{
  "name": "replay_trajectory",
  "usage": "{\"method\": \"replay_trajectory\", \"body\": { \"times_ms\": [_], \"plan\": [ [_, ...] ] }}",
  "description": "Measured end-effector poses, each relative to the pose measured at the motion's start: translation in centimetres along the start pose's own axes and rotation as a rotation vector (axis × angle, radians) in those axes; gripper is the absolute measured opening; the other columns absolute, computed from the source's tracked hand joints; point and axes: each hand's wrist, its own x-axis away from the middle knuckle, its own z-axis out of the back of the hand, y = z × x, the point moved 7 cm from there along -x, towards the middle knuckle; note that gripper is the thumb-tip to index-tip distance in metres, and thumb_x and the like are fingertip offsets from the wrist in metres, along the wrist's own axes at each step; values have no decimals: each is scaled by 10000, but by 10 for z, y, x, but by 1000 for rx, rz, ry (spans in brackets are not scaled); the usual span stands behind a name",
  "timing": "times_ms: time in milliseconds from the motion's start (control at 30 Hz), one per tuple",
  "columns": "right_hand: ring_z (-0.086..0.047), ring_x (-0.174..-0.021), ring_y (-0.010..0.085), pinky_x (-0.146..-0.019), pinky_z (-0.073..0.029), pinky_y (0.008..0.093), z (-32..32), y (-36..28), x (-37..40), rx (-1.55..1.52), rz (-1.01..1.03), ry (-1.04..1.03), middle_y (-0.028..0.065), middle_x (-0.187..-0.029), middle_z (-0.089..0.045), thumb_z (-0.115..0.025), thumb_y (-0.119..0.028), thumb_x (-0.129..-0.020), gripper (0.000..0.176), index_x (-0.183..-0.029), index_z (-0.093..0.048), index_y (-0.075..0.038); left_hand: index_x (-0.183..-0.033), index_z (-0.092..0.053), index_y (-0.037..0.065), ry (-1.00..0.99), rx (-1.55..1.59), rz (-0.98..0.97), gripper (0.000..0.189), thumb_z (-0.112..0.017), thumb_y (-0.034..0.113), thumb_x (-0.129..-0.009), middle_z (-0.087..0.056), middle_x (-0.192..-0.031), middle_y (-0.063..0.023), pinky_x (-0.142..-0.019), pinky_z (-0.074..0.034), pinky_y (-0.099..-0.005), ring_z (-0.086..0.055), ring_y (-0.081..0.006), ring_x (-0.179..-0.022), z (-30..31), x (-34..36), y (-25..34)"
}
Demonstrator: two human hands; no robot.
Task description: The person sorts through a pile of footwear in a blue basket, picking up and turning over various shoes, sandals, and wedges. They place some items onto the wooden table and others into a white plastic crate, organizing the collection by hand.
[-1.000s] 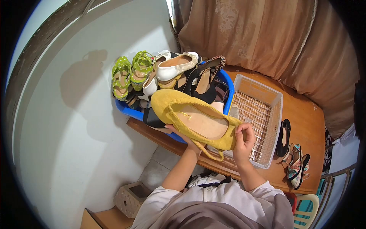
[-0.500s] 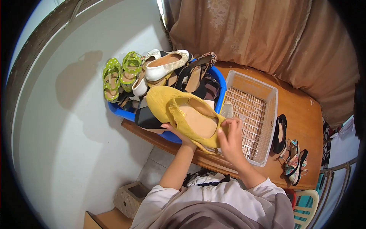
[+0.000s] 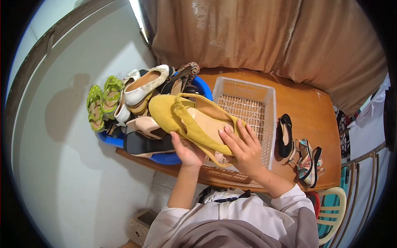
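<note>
A yellow ribbed-fabric flat shoe (image 3: 165, 110) with a beige insole is held between my two hands, its toe pointing left. My left hand (image 3: 189, 152) supports it from below, near the toe, with the thumb up along its side. At the heel end, my right hand (image 3: 243, 145) grips with the fingers laid over the edge and onto the insole. A yellow strap loops out under the shoe. Behind and left of it stands a blue tub (image 3: 167, 159) heaped with shoes, among them white flats (image 3: 142, 91), green dotted sandals (image 3: 96, 108) and a black-soled shoe (image 3: 147, 142).
Beside the tub on the wooden table (image 3: 314, 107) is a clear plastic basket (image 3: 271, 124) with a slatted bottom. Further right lie a black flat (image 3: 284, 136) and floral sandals (image 3: 306, 163). A brown curtain (image 3: 240, 37) hangs behind; a cream chair (image 3: 337, 202) stands at lower right.
My view has swung right. The yellow shoe has turned in my hands and now sits partly over the basket. My right-hand fingers have moved from its edge to lie over the heel end.
</note>
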Motion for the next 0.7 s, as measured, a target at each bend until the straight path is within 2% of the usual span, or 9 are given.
{"method": "replay_trajectory", "body": {
  "times_ms": [100,133,167,233,267,333,467,633,700],
  "plan": [
    [-531,-1114,222,-988,-359,406,19,21,10,160,156,15,-40,-1162,-594,-563,-246,-787,372,-1157,-600,-232,-1378,-261,189,-285,351,98,624,-372,536,-872,-379,-1340,-205,-1025,-306,-486,-365,-380,-1242,-27,-13,15],
    [-526,-1116,186,-981,-359,441,21,29,16,166,156,5,-87,-1158,-590,-547,-238,-798,352,-1143,-603,-282,-1354,-292,199,-383,355,103,596,-387,525,-865,-420,-1285,-255,-1001,-318,-540,-376,-470,-1201,-32,-18,16],
    [-524,-1116,186,-978,-355,462,25,35,21,169,157,-7,-92,-1150,-594,-552,-250,-794,354,-1141,-602,-293,-1335,-309,165,-323,365,105,546,-422,442,-878,-455,-1258,-238,-980,-336,-565,-388,-501,-1175,-27,-22,15],
    [-518,-1118,186,-971,-348,502,33,46,32,175,159,-29,-101,-1133,-601,-563,-275,-785,357,-1138,-601,-315,-1280,-360,112,-416,124,106,461,-487,306,-881,-475,-1241,-215,-977,-354,-556,-388,-478,-1190,-22,-23,7],
    [-473,-1158,242,-942,-352,534,31,53,38,196,129,-101,-72,-1190,-558,-582,-268,-768,390,-1138,-586,-391,-1249,-380,97,-401,121,141,423,-498,262,-878,-484,-1226,-204,-978,-356,-554,-387,-472,-1194,-20,-20,-2],
    [-428,-1195,298,-926,-366,516,35,63,48,132,60,-72,-25,-1230,-517,-626,-212,-727,397,-1076,-622,-401,-1188,-421,69,-366,113,207,347,-522,174,-872,-504,-1195,-183,-978,-360,-549,-385,-459,-1202,-21,-13,-20],
    [-405,-1187,349,-867,-400,465,28,81,71,157,-26,-140,50,-1293,-426,-667,-179,-671,470,-1044,-620,-459,-1068,-449,92,-400,38,193,221,-503,207,-887,-498,-1141,-131,-1014,-306,-568,-333,-462,-1236,-27,5,-49],
    [-468,-1114,345,-816,-423,425,37,101,86,213,-92,-135,94,-1267,-472,-673,-214,-661,449,-1049,-624,-435,-1143,-418,117,-438,52,245,313,-535,245,-882,-457,-1207,-134,-1028,-300,-545,-313,-419,-1263,-36,20,-80],
    [-499,-1077,314,-752,-423,384,43,115,100,257,-98,-62,27,-1217,-538,-616,-242,-706,424,-1095,-614,-408,-1183,-400,123,-349,95,336,371,-555,259,-874,-434,-1242,-135,-1036,-301,-521,-313,-392,-1273,-37,21,-94]
  ]
}}
